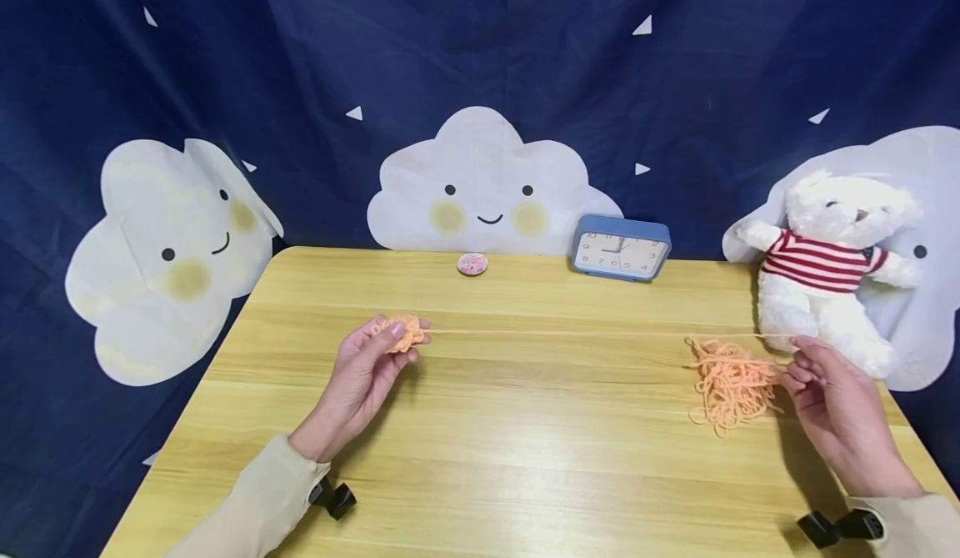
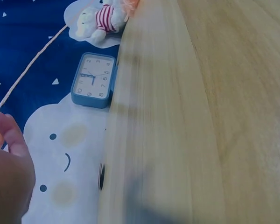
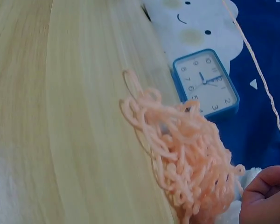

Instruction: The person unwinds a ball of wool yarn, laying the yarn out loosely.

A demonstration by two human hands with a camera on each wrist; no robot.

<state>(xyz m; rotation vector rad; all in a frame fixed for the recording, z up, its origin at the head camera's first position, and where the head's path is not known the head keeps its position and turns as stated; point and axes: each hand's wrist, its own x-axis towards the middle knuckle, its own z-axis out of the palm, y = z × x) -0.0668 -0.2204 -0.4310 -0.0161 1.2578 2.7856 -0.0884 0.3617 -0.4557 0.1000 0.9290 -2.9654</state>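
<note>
The left hand (image 1: pixel 365 369) pinches a small ball of orange yarn (image 1: pixel 402 332) above the middle of the desk (image 1: pixel 525 449). A taut strand (image 1: pixel 570 333) runs from it to the right hand (image 1: pixel 840 412), whose curled fingers pinch it beside a loose yarn pile (image 1: pixel 731 384) near the right edge. A blue clock (image 1: pixel 621 247) and a teddy bear (image 1: pixel 828 270) stand along the far edge.

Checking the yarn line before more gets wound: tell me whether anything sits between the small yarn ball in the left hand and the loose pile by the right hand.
Nothing visible does. The strand runs taut from the small yarn ball in the left hand to the right hand by the loose pile; the clock stands behind it.
</note>
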